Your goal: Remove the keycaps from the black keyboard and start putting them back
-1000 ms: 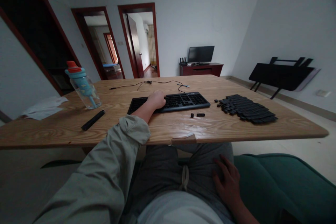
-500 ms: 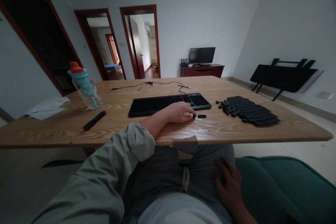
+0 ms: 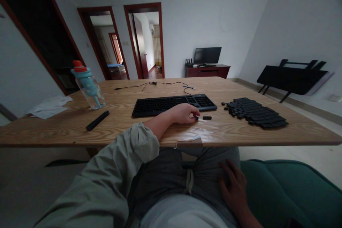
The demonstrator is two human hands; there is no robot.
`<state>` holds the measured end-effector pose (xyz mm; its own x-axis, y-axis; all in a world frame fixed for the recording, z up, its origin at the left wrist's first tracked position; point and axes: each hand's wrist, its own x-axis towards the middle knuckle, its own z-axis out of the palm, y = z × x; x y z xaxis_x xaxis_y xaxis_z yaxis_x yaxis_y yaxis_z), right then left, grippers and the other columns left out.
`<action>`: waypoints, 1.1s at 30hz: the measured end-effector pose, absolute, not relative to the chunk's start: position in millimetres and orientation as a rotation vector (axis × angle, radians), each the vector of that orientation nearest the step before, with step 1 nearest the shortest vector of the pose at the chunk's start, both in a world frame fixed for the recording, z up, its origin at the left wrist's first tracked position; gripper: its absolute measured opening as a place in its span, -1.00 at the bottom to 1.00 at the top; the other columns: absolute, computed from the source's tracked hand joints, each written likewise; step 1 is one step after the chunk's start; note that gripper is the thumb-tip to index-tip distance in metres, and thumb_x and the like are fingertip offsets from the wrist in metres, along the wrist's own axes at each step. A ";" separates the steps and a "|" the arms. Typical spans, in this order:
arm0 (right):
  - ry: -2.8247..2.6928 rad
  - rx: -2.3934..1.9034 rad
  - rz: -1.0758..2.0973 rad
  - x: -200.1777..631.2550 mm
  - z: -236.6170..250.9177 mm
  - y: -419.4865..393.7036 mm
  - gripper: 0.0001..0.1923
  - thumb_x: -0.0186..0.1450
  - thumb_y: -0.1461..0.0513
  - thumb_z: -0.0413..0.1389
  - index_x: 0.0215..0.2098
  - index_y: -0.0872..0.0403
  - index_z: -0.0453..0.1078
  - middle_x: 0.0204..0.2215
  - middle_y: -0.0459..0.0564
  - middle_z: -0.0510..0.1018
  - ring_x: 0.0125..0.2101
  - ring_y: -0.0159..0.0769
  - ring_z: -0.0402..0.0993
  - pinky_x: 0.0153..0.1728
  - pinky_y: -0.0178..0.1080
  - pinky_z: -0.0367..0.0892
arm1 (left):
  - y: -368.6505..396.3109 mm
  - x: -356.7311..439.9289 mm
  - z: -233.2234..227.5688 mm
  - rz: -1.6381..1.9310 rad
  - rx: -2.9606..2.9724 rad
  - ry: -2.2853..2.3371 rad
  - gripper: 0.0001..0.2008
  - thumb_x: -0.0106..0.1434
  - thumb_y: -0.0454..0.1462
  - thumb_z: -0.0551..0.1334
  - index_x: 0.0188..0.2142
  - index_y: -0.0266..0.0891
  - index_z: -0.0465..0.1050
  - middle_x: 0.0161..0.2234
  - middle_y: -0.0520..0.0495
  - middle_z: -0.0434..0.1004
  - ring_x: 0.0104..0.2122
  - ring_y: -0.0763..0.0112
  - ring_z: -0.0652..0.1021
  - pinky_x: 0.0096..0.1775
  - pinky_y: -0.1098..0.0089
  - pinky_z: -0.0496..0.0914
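Left hand (image 3: 184, 113) on surface (image 3: 160, 130), fingers pinched on small keycap (image 3: 197, 118) in front of keyboard (image 3: 173, 104). Right hand (image 3: 233, 185) flat on thigh, fingers apart.

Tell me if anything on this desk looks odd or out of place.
Yes: a heap of loose black keycaps lies right of the keyboard, and two more small black pieces lie in front of it, one lying free, the other at the left hand fingertips. Table edge shows a peeling strip.
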<state>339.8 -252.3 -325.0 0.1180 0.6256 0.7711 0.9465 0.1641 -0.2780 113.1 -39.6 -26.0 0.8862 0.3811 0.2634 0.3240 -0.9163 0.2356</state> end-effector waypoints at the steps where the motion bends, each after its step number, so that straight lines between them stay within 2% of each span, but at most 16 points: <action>1: -1.585 -1.554 -0.457 338.9 -324.5 -252.7 -0.64 0.34 0.13 0.06 0.09 -0.03 0.36 0.16 0.15 0.38 0.08 0.06 0.38 0.04 0.16 0.29 | -39.2 110.9 -25.4 0.443 2.845 0.560 -0.69 0.15 -0.38 0.27 -0.10 -0.25 0.62 -0.24 -0.07 0.68 -0.30 0.38 0.59 -0.22 0.42 0.40; 13: -1.573 -1.548 -0.430 336.0 -321.3 -254.2 -0.65 0.33 0.15 0.07 0.07 -0.01 0.38 0.16 0.13 0.38 0.09 0.04 0.36 0.04 0.13 0.28 | -45.1 101.5 -17.0 0.404 2.754 0.543 -0.64 0.09 -0.41 0.28 -0.09 -0.27 0.60 -0.21 -0.07 0.65 -0.30 0.39 0.56 -0.22 0.43 0.40; 18: -1.579 -1.559 -0.423 336.1 -321.1 -255.0 -0.65 0.33 0.14 0.06 0.08 -0.03 0.37 0.17 0.13 0.37 0.09 0.04 0.36 0.04 0.13 0.28 | -49.6 101.7 -14.8 0.355 2.762 0.438 -0.67 0.14 -0.37 0.30 -0.07 -0.26 0.60 -0.23 -0.07 0.61 -0.31 0.42 0.54 -0.23 0.45 0.39; 21: -1.582 -1.550 -0.430 336.3 -321.9 -254.9 -0.64 0.33 0.14 0.06 0.09 -0.03 0.36 0.17 0.14 0.36 0.09 0.05 0.36 0.04 0.15 0.28 | -50.1 104.2 -14.7 0.302 2.787 0.404 -0.73 0.16 -0.36 0.29 -0.13 -0.25 0.62 -0.25 -0.08 0.61 -0.32 0.43 0.54 -0.24 0.45 0.39; 26: -1.569 -1.552 -0.424 336.1 -322.5 -254.4 -0.64 0.32 0.16 0.07 0.08 -0.03 0.37 0.17 0.13 0.37 0.09 0.05 0.37 0.05 0.15 0.28 | -48.0 104.7 -15.4 0.310 2.814 0.527 -0.79 0.19 -0.35 0.29 -0.17 -0.25 0.62 -0.32 -0.04 0.64 -0.37 0.43 0.56 -0.29 0.45 0.37; 33: -1.585 -1.543 -0.450 336.0 -321.8 -254.1 -0.65 0.34 0.15 0.06 0.08 -0.01 0.37 0.17 0.14 0.37 0.09 0.05 0.36 0.05 0.14 0.28 | -46.6 102.2 -12.8 0.372 2.915 0.642 -0.81 0.29 -0.32 0.22 -0.16 -0.24 0.59 -0.27 -0.05 0.67 -0.34 0.42 0.58 -0.26 0.45 0.36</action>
<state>336.0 -254.1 -321.8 0.1294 0.6301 0.7657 0.9385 0.1714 -0.2996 102.2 -46.6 -12.8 0.8789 0.4282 0.2100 0.3953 -0.9005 0.1814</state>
